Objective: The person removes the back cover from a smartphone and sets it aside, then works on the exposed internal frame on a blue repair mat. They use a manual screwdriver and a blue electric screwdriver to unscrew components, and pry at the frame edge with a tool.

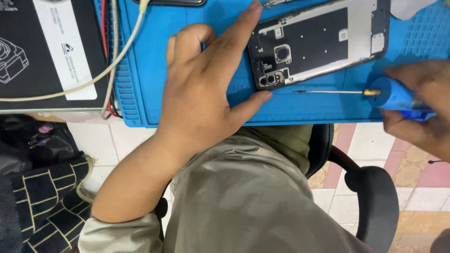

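An opened phone body (318, 42) with a grey frame and dark inner plate lies tilted on a blue work mat (187, 56). My left hand (206, 84) rests flat on the mat, its forefinger and thumb bracketing the phone's camera end and steadying it. My right hand (422, 103) grips a blue screwdriver (396, 95) at the right edge. Its thin shaft (328, 92) runs leftward along the phone's lower edge, the tip close to the camera corner.
A black box with a white label (47, 51) sits at the left, crossed by a cream cable (117, 56) and red and black wires. Below the mat are my lap, a black office chair (370, 197), tiled floor and a dark checked cloth (42, 201).
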